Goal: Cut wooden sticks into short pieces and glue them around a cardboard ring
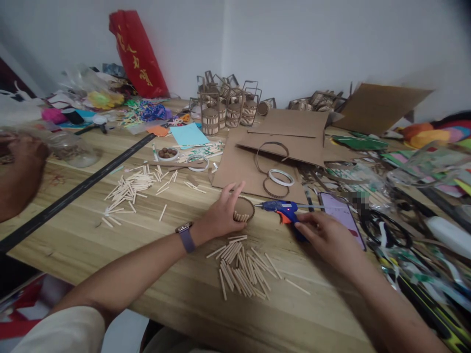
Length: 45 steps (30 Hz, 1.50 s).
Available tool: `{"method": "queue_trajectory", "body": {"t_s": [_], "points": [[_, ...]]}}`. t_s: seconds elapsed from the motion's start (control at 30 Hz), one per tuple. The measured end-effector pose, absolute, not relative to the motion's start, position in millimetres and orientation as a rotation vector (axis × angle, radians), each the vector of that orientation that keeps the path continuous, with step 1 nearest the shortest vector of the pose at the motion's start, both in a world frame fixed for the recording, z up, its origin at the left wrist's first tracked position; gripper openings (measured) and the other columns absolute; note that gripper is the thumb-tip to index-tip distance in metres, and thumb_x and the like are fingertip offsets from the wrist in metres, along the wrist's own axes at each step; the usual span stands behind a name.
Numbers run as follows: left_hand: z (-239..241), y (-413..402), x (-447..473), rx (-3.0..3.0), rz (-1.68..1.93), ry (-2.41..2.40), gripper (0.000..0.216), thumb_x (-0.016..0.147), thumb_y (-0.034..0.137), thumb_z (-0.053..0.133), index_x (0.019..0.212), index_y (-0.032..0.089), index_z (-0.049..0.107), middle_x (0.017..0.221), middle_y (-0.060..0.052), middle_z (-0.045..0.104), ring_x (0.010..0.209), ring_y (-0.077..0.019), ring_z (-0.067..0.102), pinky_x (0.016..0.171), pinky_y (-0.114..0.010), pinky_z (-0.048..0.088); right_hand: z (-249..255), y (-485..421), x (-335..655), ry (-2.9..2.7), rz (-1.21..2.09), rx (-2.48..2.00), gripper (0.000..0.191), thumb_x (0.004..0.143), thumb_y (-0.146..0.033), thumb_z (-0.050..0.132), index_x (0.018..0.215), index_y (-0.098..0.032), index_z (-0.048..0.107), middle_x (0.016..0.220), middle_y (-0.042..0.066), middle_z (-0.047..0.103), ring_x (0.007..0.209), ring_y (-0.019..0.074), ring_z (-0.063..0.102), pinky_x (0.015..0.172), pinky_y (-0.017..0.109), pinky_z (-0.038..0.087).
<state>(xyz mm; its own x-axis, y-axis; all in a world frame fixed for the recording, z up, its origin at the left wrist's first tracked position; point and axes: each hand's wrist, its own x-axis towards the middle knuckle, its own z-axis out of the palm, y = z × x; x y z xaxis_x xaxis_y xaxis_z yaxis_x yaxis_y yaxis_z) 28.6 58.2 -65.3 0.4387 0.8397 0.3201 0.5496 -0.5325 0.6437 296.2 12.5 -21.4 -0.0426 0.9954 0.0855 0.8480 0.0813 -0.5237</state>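
Observation:
A small round cardboard base (245, 208) lies on the wooden table, with a row of short wooden sticks standing along its near edge. My left hand (221, 215) grips its left side, thumb at the front by the sticks and fingers raised behind. A blue hot glue gun (279, 206) with an orange trigger is in my right hand (327, 238), which is closed at its handle. The gun's nozzle points left, close to the base's right rim. Just in front of my left hand lies a loose pile of short wooden sticks (245, 269).
Another stick pile (130, 189) lies left. Cardboard sheets (235, 162) hold a tape roll (281, 177). Finished little stick baskets (231, 110) stand at the back. A phone (340, 218) and cluttered strips crowd the right. Another person's hand (25, 152) is at far left.

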Motion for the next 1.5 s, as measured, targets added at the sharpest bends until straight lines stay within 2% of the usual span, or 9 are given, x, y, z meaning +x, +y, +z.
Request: {"method": "queue_trajectory", "body": {"t_s": [0.1, 0.23, 0.47, 0.67, 0.9, 1.07, 1.17, 1.3, 1.5], "points": [[-65.6, 58.5, 28.7, 2.255, 0.877, 1.169, 0.104, 0.064, 0.021, 0.073, 0.149, 0.019, 0.013, 0.146, -0.017, 0.023, 0.136, -0.0301, 0.029, 0.113, -0.045, 0.028, -7.8, -8.5, 282.8, -2.357, 0.608, -1.778, 0.015, 0.078, -0.028, 0.051, 0.065, -0.022, 0.057, 0.062, 0.002, 0.063, 0.056, 0.0164, 0.054, 0.052, 0.026, 0.036], [-68.9, 59.9, 28.8, 2.266, 0.895, 1.164, 0.105, 0.063, 0.02, 0.073, 0.149, 0.02, 0.012, 0.146, -0.016, 0.024, 0.136, -0.0299, 0.029, 0.113, -0.045, 0.028, -7.6, -33.2, 264.9, -2.728, 0.705, -1.698, 0.01, 0.067, -0.014, 0.059, 0.062, -0.022, 0.055, 0.062, 0.0, 0.062, 0.053, 0.014, 0.052, 0.049, 0.025, 0.029], [-69.8, 60.2, 28.6, 2.263, 0.907, 1.158, 0.106, 0.063, 0.022, 0.074, 0.149, 0.021, 0.012, 0.146, -0.015, 0.023, 0.135, -0.0298, 0.03, 0.111, -0.044, 0.031, -35.0, -42.2, 262.2, -2.968, 0.169, -1.685, 0.016, 0.071, -0.005, 0.057, 0.075, -0.017, 0.066, 0.077, 0.01, 0.07, 0.073, 0.0237, 0.066, 0.058, 0.029, 0.044], [-69.0, 59.3, 28.5, 2.268, 0.905, 1.168, 0.105, 0.064, 0.023, 0.073, 0.149, 0.022, 0.011, 0.146, -0.015, 0.024, 0.134, -0.0295, 0.032, 0.11, -0.044, 0.033, -59.3, -55.5, 255.9, -2.878, -0.269, -1.581, 0.023, 0.083, -0.005, 0.048, 0.095, -0.019, 0.061, 0.09, 0.01, 0.07, 0.079, 0.0239, 0.068, 0.052, 0.027, 0.047], [-67.9, 59.4, 28.6, 2.274, 0.88, 1.181, 0.105, 0.063, 0.023, 0.074, 0.149, 0.019, 0.012, 0.146, -0.016, 0.024, 0.136, -0.0286, 0.03, 0.112, -0.043, 0.03, -68.1, -57.7, 247.7, -2.757, -0.54, -1.621, 0.016, 0.089, -0.01, 0.043, 0.09, -0.02, 0.056, 0.077, 0.007, 0.067, 0.069, 0.0226, 0.067, 0.055, 0.03, 0.049], [-67.3, 59.2, 28.3, 2.256, 0.885, 1.152, 0.105, 0.064, 0.021, 0.073, 0.149, 0.019, 0.012, 0.147, -0.016, 0.022, 0.137, -0.029, 0.028, 0.113, -0.043, 0.028, -49.2, -39.9, 259.3, -2.793, -0.263, -1.592, 0.02, 0.082, -0.005, 0.047, 0.093, -0.019, 0.056, 0.078, 0.008, 0.067, 0.072, 0.0216, 0.066, 0.06, 0.029, 0.048], [-67.5, 59.5, 28.2, 2.241, 0.894, 1.152, 0.105, 0.064, 0.021, 0.073, 0.149, 0.023, 0.011, 0.146, -0.014, 0.023, 0.136, -0.0293, 0.03, 0.112, -0.045, 0.029, -23.6, -24.8, 262.7, -2.762, 0.2, -1.489, 0.014, 0.084, -0.012, 0.046, 0.086, -0.018, 0.058, 0.084, 0.01, 0.067, 0.076, 0.0206, 0.064, 0.066, 0.03, 0.049], [-67.8, 59.6, 28.1, 2.237, 0.904, 1.137, 0.103, 0.064, 0.021, 0.072, 0.149, 0.021, 0.013, 0.146, -0.016, 0.023, 0.136, -0.0303, 0.029, 0.112, -0.046, 0.029, -7.7, -3.5, 261.7, -2.458, 0.786, -1.391, 0.018, 0.087, -0.022, 0.043, 0.078, -0.02, 0.058, 0.079, 0.005, 0.066, 0.071, 0.0162, 0.061, 0.065, 0.027, 0.048], [-68.4, 60.3, 28.0, 2.228, 0.905, 1.129, 0.105, 0.063, 0.021, 0.073, 0.148, 0.02, 0.013, 0.146, -0.016, 0.023, 0.136, -0.0315, 0.029, 0.112, -0.048, 0.029, -23.1, 24.0, 244.3, -2.265, 0.87, -1.342, 0.021, 0.087, -0.029, 0.044, 0.081, -0.019, 0.061, 0.08, 0.004, 0.067, 0.075, 0.0176, 0.06, 0.07, 0.029, 0.046]]}}
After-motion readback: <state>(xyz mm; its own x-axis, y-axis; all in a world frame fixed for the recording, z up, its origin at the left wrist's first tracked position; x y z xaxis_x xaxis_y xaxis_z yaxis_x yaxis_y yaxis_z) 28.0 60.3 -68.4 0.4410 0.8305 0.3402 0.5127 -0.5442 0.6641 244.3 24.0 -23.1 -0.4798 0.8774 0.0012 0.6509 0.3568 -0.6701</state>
